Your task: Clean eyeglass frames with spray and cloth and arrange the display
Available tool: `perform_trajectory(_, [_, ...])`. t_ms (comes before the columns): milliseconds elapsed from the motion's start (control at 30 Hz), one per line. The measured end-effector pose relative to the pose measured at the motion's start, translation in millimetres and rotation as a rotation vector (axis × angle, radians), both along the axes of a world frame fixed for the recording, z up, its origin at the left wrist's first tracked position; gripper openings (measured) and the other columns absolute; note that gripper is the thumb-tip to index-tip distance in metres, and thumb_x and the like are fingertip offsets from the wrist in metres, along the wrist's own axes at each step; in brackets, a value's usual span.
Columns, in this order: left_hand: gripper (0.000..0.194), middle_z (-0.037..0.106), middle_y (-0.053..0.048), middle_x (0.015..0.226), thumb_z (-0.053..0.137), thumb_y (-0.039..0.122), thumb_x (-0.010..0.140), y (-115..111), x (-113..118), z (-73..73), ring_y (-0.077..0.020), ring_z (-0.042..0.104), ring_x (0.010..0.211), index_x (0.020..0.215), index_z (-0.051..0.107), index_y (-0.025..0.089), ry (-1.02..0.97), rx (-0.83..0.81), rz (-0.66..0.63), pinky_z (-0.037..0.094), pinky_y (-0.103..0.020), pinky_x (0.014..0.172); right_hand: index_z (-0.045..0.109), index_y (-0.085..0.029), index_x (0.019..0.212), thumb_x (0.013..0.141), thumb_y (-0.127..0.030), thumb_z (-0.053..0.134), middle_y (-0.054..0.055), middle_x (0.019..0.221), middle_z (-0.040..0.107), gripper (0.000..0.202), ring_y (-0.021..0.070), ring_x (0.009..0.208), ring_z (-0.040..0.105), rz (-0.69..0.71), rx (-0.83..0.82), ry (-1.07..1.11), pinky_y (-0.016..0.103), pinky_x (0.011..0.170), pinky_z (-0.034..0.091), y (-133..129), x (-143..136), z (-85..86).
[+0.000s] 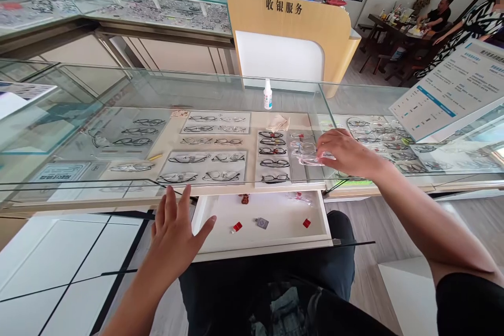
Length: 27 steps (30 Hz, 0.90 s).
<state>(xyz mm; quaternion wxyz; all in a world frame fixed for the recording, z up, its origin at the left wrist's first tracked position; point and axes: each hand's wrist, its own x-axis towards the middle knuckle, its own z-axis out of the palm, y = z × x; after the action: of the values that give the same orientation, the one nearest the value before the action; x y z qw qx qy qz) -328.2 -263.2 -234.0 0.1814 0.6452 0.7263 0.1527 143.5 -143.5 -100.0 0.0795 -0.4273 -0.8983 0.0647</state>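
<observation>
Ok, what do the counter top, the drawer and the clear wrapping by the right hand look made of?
Counter top: glass, clear and glossy; spectacles show through it. Drawer: likely laminated or painted board, smooth and white, without visible grain. Clear wrapping by the right hand: probably thin plastic film, shiny and see-through.

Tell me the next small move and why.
Perhaps bring the left hand over to steady the clear packet: the right hand is at the packet's edge, while the left is spread open with nothing visible in it.
</observation>
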Motion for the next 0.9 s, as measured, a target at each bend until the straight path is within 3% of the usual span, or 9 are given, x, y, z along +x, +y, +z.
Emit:
perform_trajectory(100, [0.108, -0.005, -0.013, 0.199, 0.048, 0.081, 0.102, -1, -2, -5.2, -0.0551, 0.001, 0.182, 0.19, 0.011, 0.031, 0.004, 0.038, -0.009, 0.023, -0.092, 0.136, 0.082, -0.02, 0.098, 0.102, -0.015, 0.071, 0.011, 0.112, 0.084, 0.012, 0.0327, 0.119, 0.074, -0.048, 0.034, -0.054, 0.051, 0.113, 0.045, 8, 2, -16.7])
perform_trajectory(233, [0.104, -0.003, -0.013, 0.199, 0.051, 0.078, 0.104, -2, -3, -7.7, -0.0549, 0.003, 0.182, 0.19, 0.012, 0.033, 0.013, 0.065, -0.014, 0.024, -0.089, 0.137, 0.082, -0.021, 0.102, 0.103, -0.018, 0.07, 0.011, 0.117, 0.083, 0.013, 0.0322, 0.122, 0.073, -0.068, 0.027, -0.084, 0.051, 0.116, 0.043, 11, 3, -26.7])
perform_trajectory(900, [0.107, 0.005, -0.022, 0.198, 0.047, 0.082, 0.104, -4, 8, 9.7, -0.0501, 0.003, 0.184, 0.189, 0.019, 0.022, 0.023, 0.026, 0.008, 0.025, -0.083, 0.139, 0.085, -0.024, 0.1, 0.109, -0.026, 0.071, 0.014, 0.15, 0.078, 0.016, 0.0372, 0.145, 0.064, -0.099, 0.083, -0.085, 0.062, 0.13, 0.042, 0, 3, -41.9])
